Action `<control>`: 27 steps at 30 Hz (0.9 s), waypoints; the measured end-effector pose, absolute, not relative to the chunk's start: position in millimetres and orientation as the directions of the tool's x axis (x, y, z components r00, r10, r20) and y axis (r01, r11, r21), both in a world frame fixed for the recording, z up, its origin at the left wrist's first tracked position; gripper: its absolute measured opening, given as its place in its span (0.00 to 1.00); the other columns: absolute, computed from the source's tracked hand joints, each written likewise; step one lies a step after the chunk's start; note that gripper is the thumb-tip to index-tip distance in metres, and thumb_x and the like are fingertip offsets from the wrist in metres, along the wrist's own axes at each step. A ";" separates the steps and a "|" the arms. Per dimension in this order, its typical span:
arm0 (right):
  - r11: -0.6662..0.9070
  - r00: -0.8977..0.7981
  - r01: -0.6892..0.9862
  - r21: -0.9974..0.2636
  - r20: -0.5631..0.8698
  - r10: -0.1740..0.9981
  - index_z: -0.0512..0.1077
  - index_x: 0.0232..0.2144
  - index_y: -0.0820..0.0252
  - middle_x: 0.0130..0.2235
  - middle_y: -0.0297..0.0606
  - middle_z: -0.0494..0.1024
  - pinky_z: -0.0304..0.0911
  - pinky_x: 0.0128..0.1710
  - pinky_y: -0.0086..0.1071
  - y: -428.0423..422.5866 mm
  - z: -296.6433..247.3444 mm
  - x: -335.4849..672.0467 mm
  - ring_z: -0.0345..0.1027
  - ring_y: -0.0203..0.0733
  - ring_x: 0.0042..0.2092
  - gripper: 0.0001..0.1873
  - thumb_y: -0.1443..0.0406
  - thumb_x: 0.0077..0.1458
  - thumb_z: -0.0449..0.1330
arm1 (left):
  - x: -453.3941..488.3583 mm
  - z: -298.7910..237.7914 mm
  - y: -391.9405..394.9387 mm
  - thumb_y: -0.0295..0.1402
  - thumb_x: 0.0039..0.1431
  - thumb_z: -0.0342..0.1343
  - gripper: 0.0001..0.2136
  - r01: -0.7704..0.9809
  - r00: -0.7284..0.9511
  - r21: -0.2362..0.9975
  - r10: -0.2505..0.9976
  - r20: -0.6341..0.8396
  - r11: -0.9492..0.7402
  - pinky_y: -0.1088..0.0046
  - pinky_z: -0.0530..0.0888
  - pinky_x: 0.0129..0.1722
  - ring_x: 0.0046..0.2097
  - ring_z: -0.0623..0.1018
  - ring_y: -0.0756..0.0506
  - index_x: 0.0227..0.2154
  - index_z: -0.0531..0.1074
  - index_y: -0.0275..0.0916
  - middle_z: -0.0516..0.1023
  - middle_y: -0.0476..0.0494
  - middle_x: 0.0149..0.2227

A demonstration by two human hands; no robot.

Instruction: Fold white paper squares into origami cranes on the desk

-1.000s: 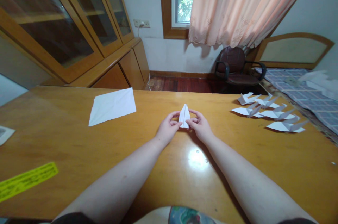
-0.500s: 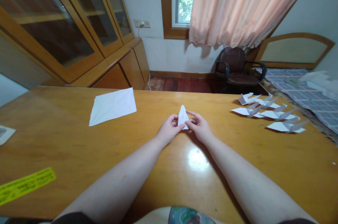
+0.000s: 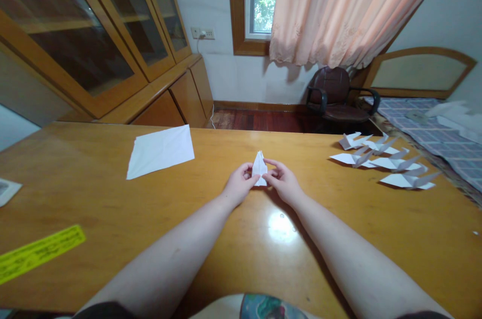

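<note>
A small piece of folded white paper [image 3: 259, 164], narrow at the top and wider at its base, is held between my hands over the middle of the table. My left hand [image 3: 240, 182] pinches its left side, thumb on the front near the lower edge. On the other side, my right hand [image 3: 283, 179] grips it with the thumb low on the front and the index finger along the upper right edge. The fingers behind the paper are hidden.
Several folded white paper cranes [image 3: 395, 162] stand at the table's far right. A flat white sheet [image 3: 161, 152] lies to the left on the wooden table [image 3: 169, 203]. A yellow printed strip [image 3: 45, 254] shows at lower left. Beyond the table are a chair [image 3: 335, 91] and a cabinet [image 3: 158, 93].
The folded paper has shifted slightly left and toward me, and its top looks a little straighter. Both hands keep nearly the same grip.
</note>
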State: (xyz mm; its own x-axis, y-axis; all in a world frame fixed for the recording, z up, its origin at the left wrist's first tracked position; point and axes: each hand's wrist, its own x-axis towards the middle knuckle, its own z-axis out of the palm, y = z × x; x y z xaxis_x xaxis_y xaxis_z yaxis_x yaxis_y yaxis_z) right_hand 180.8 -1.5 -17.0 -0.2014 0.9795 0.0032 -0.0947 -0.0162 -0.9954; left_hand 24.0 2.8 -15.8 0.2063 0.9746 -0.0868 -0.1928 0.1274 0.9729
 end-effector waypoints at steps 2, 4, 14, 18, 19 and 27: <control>-0.015 -0.199 -0.113 -0.994 0.008 0.980 0.65 0.53 0.60 0.22 0.26 0.69 0.60 0.25 0.28 -1.6 -16.9 180.5 0.61 0.32 0.24 0.32 0.59 0.46 0.65 | 23.6 -16.4 3.1 0.32 0.45 0.62 0.14 -0.188 0.219 0.973 0.971 -0.094 0.136 0.72 0.72 0.39 0.35 0.77 0.48 0.36 0.70 0.36 0.78 0.48 0.32; -0.024 -0.188 -0.116 -0.993 -0.002 0.982 0.66 0.52 0.60 0.23 0.27 0.70 0.60 0.25 0.28 -1.6 -16.6 180.3 0.62 0.32 0.24 0.31 0.58 0.45 0.65 | 23.0 -16.3 3.0 0.32 0.46 0.62 0.14 -0.183 0.224 0.973 0.969 -0.099 0.142 0.72 0.72 0.39 0.34 0.77 0.48 0.36 0.71 0.36 0.78 0.47 0.32; -0.103 -0.134 -0.132 -0.986 -0.085 0.987 0.73 0.30 0.59 0.27 0.35 0.77 0.66 0.29 0.33 -1.0 -12.8 178.8 0.69 0.38 0.27 0.18 0.55 0.38 0.68 | 21.9 -17.2 3.3 0.32 0.43 0.65 0.15 -0.178 0.236 0.973 0.967 -0.100 0.144 0.68 0.72 0.43 0.37 0.77 0.47 0.36 0.72 0.36 0.79 0.45 0.35; -0.119 -0.158 -0.145 -0.982 -0.096 0.983 0.73 0.32 0.58 0.28 0.36 0.78 0.68 0.30 0.34 -2.2 -15.4 177.5 0.71 0.39 0.28 0.20 0.58 0.35 0.71 | 21.2 -17.0 4.7 0.33 0.42 0.66 0.16 -0.193 0.187 0.970 0.976 -0.111 0.148 0.68 0.73 0.42 0.36 0.77 0.48 0.35 0.72 0.36 0.78 0.46 0.33; -0.121 -0.155 -0.145 -0.982 -0.099 0.983 0.73 0.33 0.59 0.28 0.36 0.78 0.67 0.30 0.34 -2.2 -16.3 177.5 0.70 0.39 0.28 0.20 0.58 0.35 0.71 | 21.2 -16.3 4.7 0.34 0.42 0.66 0.15 -0.198 0.183 0.968 0.976 -0.116 0.152 0.68 0.73 0.41 0.36 0.77 0.48 0.34 0.72 0.36 0.78 0.47 0.33; -0.112 -0.117 -0.165 -0.980 -0.093 0.989 0.73 0.30 0.60 0.27 0.37 0.78 0.67 0.30 0.34 1.6 -16.6 180.4 0.71 0.38 0.28 0.17 0.58 0.37 0.70 | 23.5 -14.4 1.9 0.33 0.42 0.66 0.16 -0.219 0.222 0.960 0.967 -0.127 0.176 0.74 0.72 0.34 0.33 0.76 0.50 0.35 0.70 0.36 0.77 0.48 0.32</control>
State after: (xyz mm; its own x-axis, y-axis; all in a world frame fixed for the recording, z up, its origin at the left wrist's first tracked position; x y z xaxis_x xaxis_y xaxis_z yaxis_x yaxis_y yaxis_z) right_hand 180.4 1.6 -16.6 -0.1174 0.9887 -0.0929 -0.1650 -0.1117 -0.9800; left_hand 23.5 1.9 -14.4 0.2221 0.9667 -0.1271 -0.2188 0.1764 0.9597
